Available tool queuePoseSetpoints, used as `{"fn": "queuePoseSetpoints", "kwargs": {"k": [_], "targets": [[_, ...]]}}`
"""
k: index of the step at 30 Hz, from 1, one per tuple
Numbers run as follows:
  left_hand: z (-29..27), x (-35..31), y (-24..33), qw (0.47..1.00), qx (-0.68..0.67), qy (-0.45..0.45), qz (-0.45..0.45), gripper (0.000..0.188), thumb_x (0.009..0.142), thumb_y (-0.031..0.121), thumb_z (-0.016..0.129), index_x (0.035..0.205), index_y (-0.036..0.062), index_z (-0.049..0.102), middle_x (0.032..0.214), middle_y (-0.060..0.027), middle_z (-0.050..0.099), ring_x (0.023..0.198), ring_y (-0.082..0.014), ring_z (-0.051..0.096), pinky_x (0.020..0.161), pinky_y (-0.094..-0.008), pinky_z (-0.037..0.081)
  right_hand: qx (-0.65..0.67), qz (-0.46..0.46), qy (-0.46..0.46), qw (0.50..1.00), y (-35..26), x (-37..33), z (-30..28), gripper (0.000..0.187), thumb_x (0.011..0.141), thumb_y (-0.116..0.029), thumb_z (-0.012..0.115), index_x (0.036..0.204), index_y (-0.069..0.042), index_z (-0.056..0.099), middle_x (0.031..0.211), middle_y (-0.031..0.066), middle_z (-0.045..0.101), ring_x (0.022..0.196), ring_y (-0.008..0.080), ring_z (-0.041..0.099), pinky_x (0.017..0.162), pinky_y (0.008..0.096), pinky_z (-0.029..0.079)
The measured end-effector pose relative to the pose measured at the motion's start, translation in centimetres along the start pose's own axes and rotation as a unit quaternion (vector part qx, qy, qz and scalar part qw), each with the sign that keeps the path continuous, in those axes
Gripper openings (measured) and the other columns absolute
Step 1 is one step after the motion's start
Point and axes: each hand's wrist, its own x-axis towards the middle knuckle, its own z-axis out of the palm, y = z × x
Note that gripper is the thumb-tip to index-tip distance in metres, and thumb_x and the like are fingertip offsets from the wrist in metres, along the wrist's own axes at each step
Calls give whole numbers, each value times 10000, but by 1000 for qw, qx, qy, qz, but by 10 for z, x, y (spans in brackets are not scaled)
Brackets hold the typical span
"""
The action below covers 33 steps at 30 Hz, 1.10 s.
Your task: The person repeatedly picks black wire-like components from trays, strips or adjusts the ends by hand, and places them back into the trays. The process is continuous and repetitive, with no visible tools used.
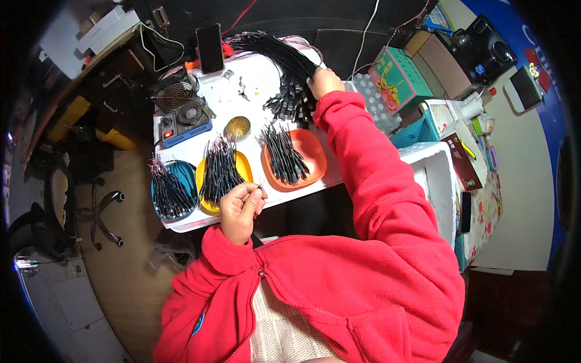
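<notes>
My left hand (239, 209) is closed in a pinch on a small wire end (261, 184), in front of the trays. My right hand (325, 83) reaches to the far side of the table, its fingers closed at the edge of a long bundle of black cables (275, 51); its fingertips are partly hidden. Short black cables with bare wire ends fill a blue tray (187, 171), a yellow tray (245, 166) and an orange tray (315, 157). More cable ends with connectors (290, 101) lie heaped below the bundle.
A blue soldering device (186, 124) with a lit red switch stands at the table's left, beside a small round tin (238, 127). A phone (210, 48) is propped at the back. To the right are a green box (399, 78) and a white foam box (445, 181).
</notes>
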Motion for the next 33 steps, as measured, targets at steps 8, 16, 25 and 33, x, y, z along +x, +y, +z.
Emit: {"fn": "queuePoseSetpoints", "kwargs": {"k": [8, 16, 25, 33], "targets": [[-9, 12, 3, 996, -77, 35, -40, 168, 988, 144, 519, 924, 2, 579, 701, -14, 549, 566, -52, 445, 517, -192, 354, -10, -30, -16, 999, -23, -16, -36, 216, 784, -230, 659, 853, -33, 717, 916, 210, 686, 825, 377, 677, 758, 457, 539], [14, 56, 38, 982, -187, -30, 7, 181, 1007, 174, 461, 1040, 23, 555, 1264, -202, 562, 1114, -316, 601, 906, -404, 521, 275, -278, 87, 916, -76, -177, -123, 193, 689, -58, 717, 723, -49, 527, 686, 124, 529, 687, 346, 565, 629, 432, 480], [3, 53, 77, 980, -82, 20, 180, 180, 995, 158, 503, 909, 19, 578, 859, -46, 643, 572, -46, 424, 526, -176, 341, 311, -282, -246, 874, -79, -301, -75, 191, 816, -164, 670, 881, -24, 556, 851, 166, 584, 725, 370, 608, 658, 428, 505], [5, -41, 43, 989, -91, -83, 78, 177, 987, 160, 519, 957, -3, 584, 911, -79, 627, 564, -48, 385, 522, -170, 341, 668, -85, -313, 670, -77, -229, -122, 208, 930, -157, 616, 1055, 8, 601, 877, 13, 609, 729, 69, 539, 646, 216, 444]]}}
